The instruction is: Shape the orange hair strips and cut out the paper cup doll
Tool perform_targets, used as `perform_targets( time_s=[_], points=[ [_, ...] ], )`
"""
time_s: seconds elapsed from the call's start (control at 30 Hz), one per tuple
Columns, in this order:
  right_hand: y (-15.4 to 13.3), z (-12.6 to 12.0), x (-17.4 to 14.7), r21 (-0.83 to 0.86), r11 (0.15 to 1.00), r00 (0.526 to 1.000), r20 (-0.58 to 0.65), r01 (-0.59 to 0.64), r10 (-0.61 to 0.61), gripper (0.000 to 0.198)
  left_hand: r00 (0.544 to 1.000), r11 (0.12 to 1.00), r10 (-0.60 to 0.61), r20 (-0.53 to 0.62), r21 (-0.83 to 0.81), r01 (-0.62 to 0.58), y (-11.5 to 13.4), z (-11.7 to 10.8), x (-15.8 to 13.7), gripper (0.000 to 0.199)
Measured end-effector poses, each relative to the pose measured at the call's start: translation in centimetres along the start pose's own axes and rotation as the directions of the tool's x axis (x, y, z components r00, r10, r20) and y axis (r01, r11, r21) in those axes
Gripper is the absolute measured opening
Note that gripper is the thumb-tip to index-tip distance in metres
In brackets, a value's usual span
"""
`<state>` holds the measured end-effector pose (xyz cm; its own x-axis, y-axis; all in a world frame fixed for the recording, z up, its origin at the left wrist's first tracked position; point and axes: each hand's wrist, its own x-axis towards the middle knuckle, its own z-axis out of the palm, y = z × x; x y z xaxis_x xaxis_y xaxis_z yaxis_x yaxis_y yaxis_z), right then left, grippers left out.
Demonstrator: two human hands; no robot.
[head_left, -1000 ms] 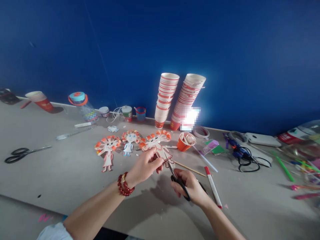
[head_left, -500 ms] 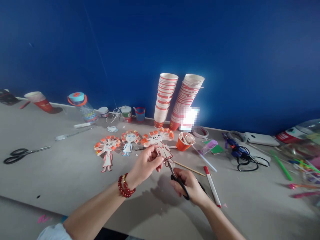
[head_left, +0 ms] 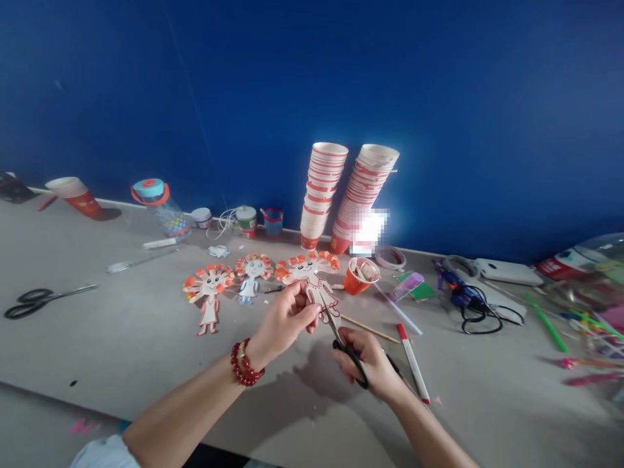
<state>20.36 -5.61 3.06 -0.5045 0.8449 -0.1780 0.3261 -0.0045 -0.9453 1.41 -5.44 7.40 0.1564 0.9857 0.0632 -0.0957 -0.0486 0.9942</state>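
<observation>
Between thumb and fingers, my left hand (head_left: 287, 315) pinches the edge of a paper doll (head_left: 319, 290) with a red-outlined dress and orange-and-white curled strips around its smiling face. Black-handled scissors (head_left: 348, 354) are in my right hand (head_left: 368, 364), fingers through the loops. Their blades reach up to the lower part of the doll's dress; whether they are cutting paper I cannot tell. To the left of my hands lie two more paper dolls, one with a red-trimmed dress (head_left: 209, 311) and a smaller one in blue trim (head_left: 249, 287).
Two tall stacks of paper cups (head_left: 324, 195) lean by the blue wall. An orange cup with scraps (head_left: 359, 278), a red-capped marker (head_left: 413, 364) and a wooden stick (head_left: 370, 329) lie near my right hand. Other scissors (head_left: 46, 301) rest far left; a glue gun (head_left: 461, 292) lies right.
Both hands keep nearly the same place and grip. The doll and scissors show hardly any shift.
</observation>
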Motion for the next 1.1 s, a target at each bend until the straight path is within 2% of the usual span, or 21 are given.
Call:
perform_targets(
  time_s=[0.43, 0.77, 1.1],
  points=[
    [0.04, 0.1, 0.19, 0.086, 0.996, 0.998, 0.055, 0.014, -0.019, 0.036, 0.999, 0.998, -0.029, 0.023, -0.062, 0.031, -0.61, 0.47, -0.05, 0.015],
    [-0.03, 0.27, -0.08, 0.055, 0.998, 1.0, 0.005, 0.012, -0.012, 0.035, 1.0, 0.998, -0.011, 0.026, -0.059, 0.013, -0.77, 0.52, -0.18, 0.016],
    [-0.04, 0.48, 0.16, 0.107, 0.994, 1.0, 0.005, 0.013, -0.013, 0.033, 1.0, 0.998, -0.014, 0.019, -0.068, 0.015, -0.94, 0.56, -0.16, 0.016]
  ],
)
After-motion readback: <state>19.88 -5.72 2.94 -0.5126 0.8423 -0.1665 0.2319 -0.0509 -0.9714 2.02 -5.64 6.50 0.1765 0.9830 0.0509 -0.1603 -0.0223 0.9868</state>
